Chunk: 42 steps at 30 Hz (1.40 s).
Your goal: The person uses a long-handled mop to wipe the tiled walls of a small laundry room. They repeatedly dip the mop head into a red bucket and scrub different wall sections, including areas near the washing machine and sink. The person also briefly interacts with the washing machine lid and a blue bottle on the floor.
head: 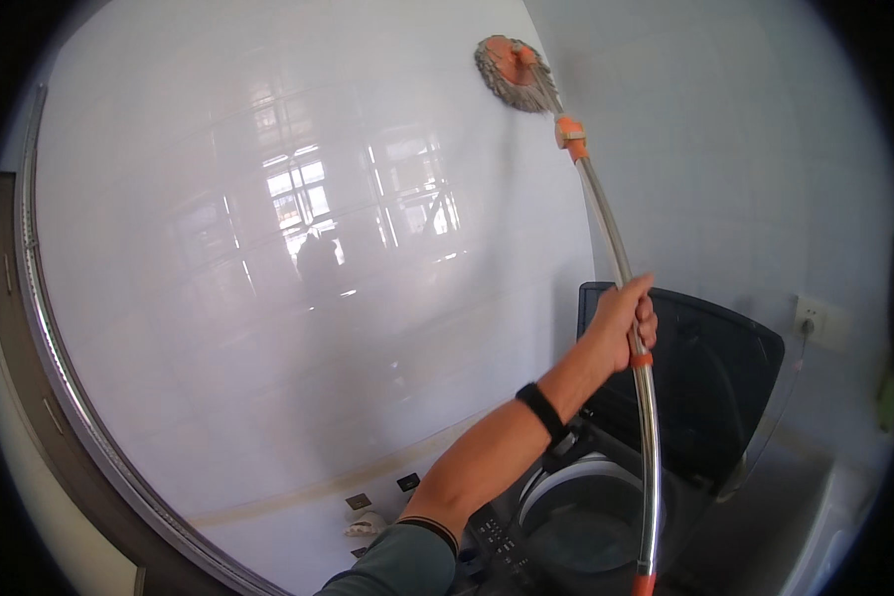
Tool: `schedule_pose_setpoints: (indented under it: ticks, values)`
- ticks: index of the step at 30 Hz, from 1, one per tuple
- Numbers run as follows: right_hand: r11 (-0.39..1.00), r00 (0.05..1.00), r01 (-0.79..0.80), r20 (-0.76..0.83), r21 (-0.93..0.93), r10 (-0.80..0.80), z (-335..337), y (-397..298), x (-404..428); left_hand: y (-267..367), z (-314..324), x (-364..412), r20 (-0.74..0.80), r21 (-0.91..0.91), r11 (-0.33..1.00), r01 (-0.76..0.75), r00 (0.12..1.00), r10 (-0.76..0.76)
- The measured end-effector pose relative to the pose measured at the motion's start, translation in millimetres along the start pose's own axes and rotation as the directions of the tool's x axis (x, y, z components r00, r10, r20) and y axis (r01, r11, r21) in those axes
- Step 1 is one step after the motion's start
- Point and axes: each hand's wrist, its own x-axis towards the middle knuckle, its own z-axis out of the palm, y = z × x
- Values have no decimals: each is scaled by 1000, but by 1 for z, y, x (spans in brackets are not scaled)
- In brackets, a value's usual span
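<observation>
My left hand (627, 320) is closed around the metal pole of a long-handled mop, just above an orange ring on it. Grey strands fringe the orange mop head (516, 73), which lies against the glossy white tiled wall (305, 357) near the corner at the top. An orange joint (571, 138) links the head to the pole. Below my hand the pole runs down to an orange part at the bottom edge. A black band is on my left wrist. My right hand is out of view.
A top-loading washing machine (592, 514) stands below my arm with its dark lid (708, 372) raised. A wall socket (812, 316) with a plug and cord is at the right. A metal-edged frame (56, 357) curves down the left. A white basin-like edge (816, 529) shows lower right.
</observation>
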Motion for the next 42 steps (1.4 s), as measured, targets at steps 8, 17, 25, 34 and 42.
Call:
schedule_pose_setpoints:
  ticks: [8,17,25,34,42]
  values:
    - [981,992,70,-90,-182,-87,-10,12,-22,-24,-18,-145,47,-73,997,-14,999,17]
    - [820,908,394,37,-415,-417,10,14,0,30,-63,-285,-16,-80,968,-237,971,237]
    - [583,715,683,241,-439,-656,42,-6,36,74,-106,-373,-381,296,555,-777,437,815]
    - [505,725,556,87,-660,-683,20,-37,61,67,-126,-402,-443,496,176,-850,-73,894]
    - [479,647,487,-66,-730,-759,-50,-53,-15,25,-39,-389,-434,431,168,-887,-40,900]
